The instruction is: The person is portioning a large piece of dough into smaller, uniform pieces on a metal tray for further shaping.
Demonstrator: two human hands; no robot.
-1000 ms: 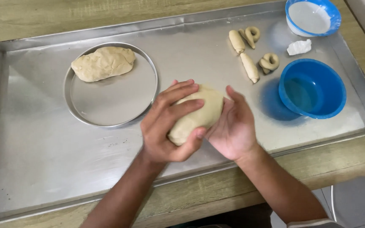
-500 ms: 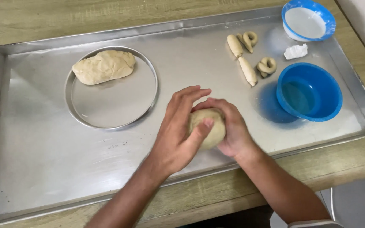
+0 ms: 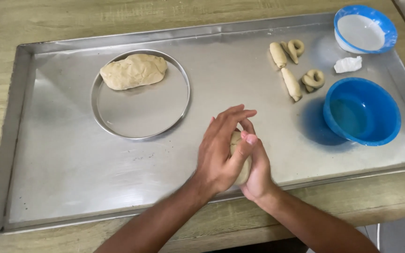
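Both my hands are pressed together around a pale lump of dough [image 3: 241,161], just above the front part of a large metal tray [image 3: 62,178]. My left hand [image 3: 221,150] covers the lump from the left and top, fingers spread over it. My right hand [image 3: 258,171] cups it from the right and below. Only a narrow strip of dough shows between the palms.
A bigger dough mass [image 3: 133,70] lies in a round metal ring pan [image 3: 118,133] at the tray's left. Several shaped dough pieces [image 3: 290,83] lie at the back right, beside a blue bowl of water [image 3: 362,111], a white-lined blue bowl [image 3: 364,30] and a white scrap [image 3: 348,64].
The dough was a wide ball between open palms; my hands have closed over it, squeezed it smaller, and drawn it toward the tray's front edge.
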